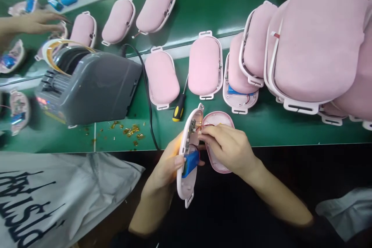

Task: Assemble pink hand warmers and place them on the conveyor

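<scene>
My left hand (167,162) grips a pale pink oval plastic shell (181,186), tilted on edge at the bench's front. Inside the shell sit a blue battery pack (191,162) and a small circuit board (192,127). My right hand (229,145) is closed in a pinch at thin red and black wires (205,125) beside the board; the exact piece between its fingertips is too small to make out. Behind that hand, a second pink shell half (216,162) with its hollow side showing hangs over the bench edge, partly hidden.
A grey tape dispenser (95,85) with a black cable stands at left. A yellow-black screwdriver (179,107) lies ahead of my hands. Pink padded units (205,66) line the bench, stacked at right (316,38). Amber tape scraps (132,130) lie near the edge. Another person's hand (37,22) reaches in at far left.
</scene>
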Action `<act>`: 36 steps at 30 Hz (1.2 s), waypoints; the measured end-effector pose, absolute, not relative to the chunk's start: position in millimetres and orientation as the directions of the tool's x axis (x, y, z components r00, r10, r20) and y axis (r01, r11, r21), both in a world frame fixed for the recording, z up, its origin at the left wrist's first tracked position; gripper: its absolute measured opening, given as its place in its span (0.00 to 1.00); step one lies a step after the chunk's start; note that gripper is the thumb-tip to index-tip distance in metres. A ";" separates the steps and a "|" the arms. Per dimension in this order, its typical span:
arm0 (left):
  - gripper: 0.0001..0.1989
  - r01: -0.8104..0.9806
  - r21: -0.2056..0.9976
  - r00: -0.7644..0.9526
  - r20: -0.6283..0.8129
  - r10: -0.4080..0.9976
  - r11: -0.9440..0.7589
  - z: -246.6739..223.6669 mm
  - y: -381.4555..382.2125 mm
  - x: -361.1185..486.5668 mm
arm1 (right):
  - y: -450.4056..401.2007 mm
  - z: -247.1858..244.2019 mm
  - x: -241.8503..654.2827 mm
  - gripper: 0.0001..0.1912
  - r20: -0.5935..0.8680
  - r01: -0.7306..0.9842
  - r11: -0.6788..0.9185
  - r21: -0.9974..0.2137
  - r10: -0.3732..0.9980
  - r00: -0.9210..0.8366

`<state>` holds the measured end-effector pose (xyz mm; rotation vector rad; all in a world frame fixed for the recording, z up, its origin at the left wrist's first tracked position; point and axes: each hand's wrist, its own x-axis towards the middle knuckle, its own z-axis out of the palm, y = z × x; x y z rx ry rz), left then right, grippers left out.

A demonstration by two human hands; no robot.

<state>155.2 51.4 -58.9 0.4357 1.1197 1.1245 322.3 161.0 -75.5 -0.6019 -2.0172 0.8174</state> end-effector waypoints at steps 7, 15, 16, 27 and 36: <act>0.37 -0.569 0.725 -0.093 -0.525 0.846 0.388 -55.5 48.2 159.8 | 162.2 -78.3 312.6 0.09 0.525 0.133 0.691 -0.711 0.647 -0.554; 0.33 -0.595 0.719 -0.149 -0.538 0.830 0.360 -48.3 50.4 165.7 | 162.6 -75.5 309.7 0.12 0.522 0.195 0.719 -0.667 0.638 -0.566; 0.33 -0.591 0.719 -0.136 -0.537 0.833 0.367 -48.9 49.9 165.7 | 162.3 -74.7 309.5 0.12 0.520 0.209 0.722 -0.660 0.640 -0.566; 0.40 -0.364 0.810 0.005 -0.491 0.871 0.459 -56.1 52.5 147.9 | 171.7 -75.5 317.3 0.07 0.457 0.196 0.669 -0.717 0.662 -0.594; 0.42 -0.479 0.803 -0.103 -0.454 0.885 0.356 -74.3 44.2 154.5 | 171.9 -69.6 320.9 0.13 0.440 0.396 0.708 -0.585 0.687 -0.578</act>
